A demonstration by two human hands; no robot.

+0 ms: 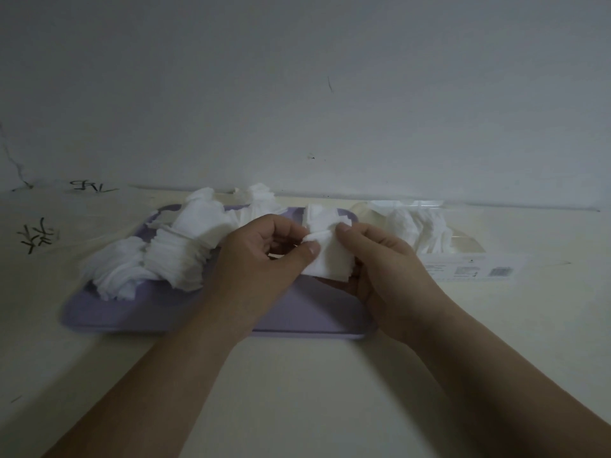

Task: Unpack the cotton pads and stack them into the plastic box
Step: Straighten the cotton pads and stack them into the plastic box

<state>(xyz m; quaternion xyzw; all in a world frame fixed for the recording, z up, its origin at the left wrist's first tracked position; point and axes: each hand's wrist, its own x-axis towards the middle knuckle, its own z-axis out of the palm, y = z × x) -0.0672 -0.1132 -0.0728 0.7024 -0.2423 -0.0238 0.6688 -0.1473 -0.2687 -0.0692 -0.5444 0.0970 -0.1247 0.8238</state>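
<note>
Both hands are meeting right in the centre of the frame, over the far half of a lilac tray (165, 309). The left hand (261, 252) has its fingers curled in, with the thumb pressed down on a small stack of cotton pads (327, 256). The right hand (380, 259) is clamped on the same stack from the other side, thumb on top and fingers tucked underneath. So the stack is pinched between the two hands and held just above the tray, with its edges a bit ragged.

Left of centre, loose cotton pads (178, 252) are heaped on the tray in several leaning, fanned-out piles. A few more sit at the tray's far rim, close to the wall (297, 94).

Over at the right of the frame lies a clear plastic container (463, 246), just beside the tray. More white pads (413, 226) show through it, and a printed label (469, 269) with a barcode runs along its near side. It's hard to tell whether it is stiff or soft.

Everything rests on a pale table (297, 391), and there are black scribbles (36, 238) on its surface at the far left
</note>
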